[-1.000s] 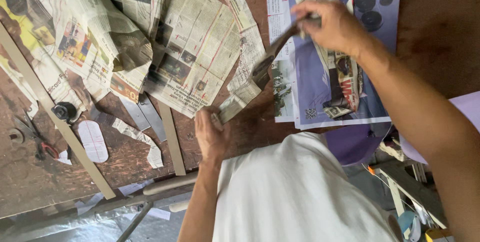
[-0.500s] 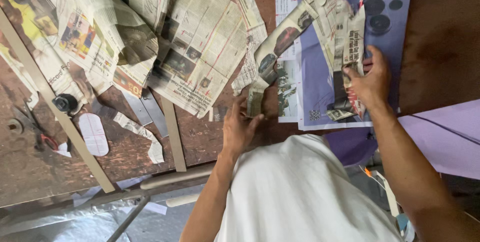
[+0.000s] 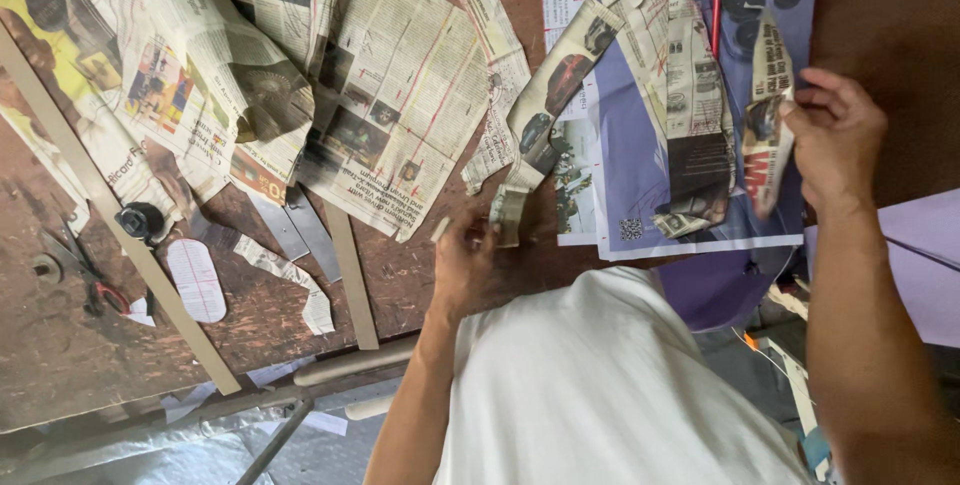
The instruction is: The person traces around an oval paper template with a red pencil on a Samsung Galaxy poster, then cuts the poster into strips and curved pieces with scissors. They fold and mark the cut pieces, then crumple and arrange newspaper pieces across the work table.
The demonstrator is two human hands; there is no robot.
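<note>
- My left hand (image 3: 470, 265): fingers pinch one end of a newspaper strip (image 3: 545, 110).
- My right hand (image 3: 835, 135): fingers grip its other end.
- Purple sheet (image 3: 630, 160) lies beneath on the worktop (image 3: 900, 15).

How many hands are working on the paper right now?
2. The left hand pinches the lower end of a curved newspaper strip at the table's near edge; the right hand holds a narrow newspaper piece over the purple sheet.

Crumpled newspaper sheets (image 3: 300, 95) crowd the upper left of the frame. A long flat wooden slat (image 3: 120, 225) crosses the left side diagonally. Bare brown tabletop (image 3: 900, 15) lies open at upper right, and a smaller bare patch sits at lower left, beside the scissors (image 3: 75, 270).
</note>
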